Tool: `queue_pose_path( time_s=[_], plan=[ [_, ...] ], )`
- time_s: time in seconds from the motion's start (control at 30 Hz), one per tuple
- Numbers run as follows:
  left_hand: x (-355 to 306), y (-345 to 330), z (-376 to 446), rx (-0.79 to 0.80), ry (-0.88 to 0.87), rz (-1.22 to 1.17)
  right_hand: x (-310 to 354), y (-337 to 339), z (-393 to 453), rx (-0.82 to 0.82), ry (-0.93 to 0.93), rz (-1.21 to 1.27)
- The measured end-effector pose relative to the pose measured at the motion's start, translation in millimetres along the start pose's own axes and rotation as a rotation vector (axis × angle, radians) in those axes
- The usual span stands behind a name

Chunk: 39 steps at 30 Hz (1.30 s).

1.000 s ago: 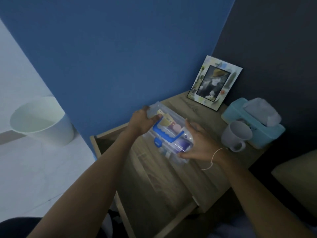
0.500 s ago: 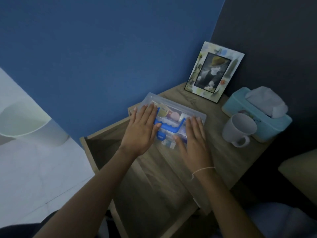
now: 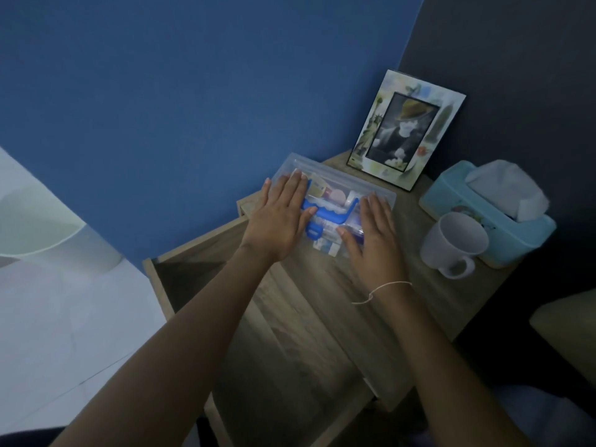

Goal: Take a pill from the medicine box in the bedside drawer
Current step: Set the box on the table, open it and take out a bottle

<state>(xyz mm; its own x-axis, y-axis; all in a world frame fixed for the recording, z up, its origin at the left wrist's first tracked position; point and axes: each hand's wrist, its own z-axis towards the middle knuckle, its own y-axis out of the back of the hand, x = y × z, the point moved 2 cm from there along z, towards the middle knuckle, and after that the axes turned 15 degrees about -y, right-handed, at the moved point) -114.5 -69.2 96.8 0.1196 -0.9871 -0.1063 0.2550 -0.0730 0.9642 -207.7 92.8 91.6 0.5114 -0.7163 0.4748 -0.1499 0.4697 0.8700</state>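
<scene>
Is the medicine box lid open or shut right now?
Shut. The clear lid lies flat over the medicine box, the blue handle folded down on top, and both hands, left and right, rest flat on it.

The scene is dimly lit, with a cool blue cast. The brightest area is seen at the pale floor (image 3: 64,317) on the left (the right side falls into near-black shadow). Straight edges are bowed by wide-angle distortion, and fine detail is softened.

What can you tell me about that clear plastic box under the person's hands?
The medicine box looks like clear plastic, with a blue handle and a blue latch on its shut lid. Small packets and tubes show through. It lies flat on the bedside table, near the blue wall. The left hand and right hand rest flat on its lid.
</scene>
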Motion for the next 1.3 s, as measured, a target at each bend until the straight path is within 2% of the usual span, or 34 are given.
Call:
queue_pose_path(
  time_s=[0.4,1.07,1.2,1.3],
  plan=[
    [7,-10,36,0.035,-0.005,-0.011,-12,1,36,0.006,-0.015,0.000],
    [9,-3,43,0.149,0.025,-0.033,-9,4,37,0.019,-0.030,-0.026],
    [8,1,34,0.111,0.011,-0.023,-9,4,39,0.039,-0.029,-0.021],
    [-1,4,11,0.026,0.068,-0.070,-12,7,41,0.132,-0.022,-0.051]
  ],
)
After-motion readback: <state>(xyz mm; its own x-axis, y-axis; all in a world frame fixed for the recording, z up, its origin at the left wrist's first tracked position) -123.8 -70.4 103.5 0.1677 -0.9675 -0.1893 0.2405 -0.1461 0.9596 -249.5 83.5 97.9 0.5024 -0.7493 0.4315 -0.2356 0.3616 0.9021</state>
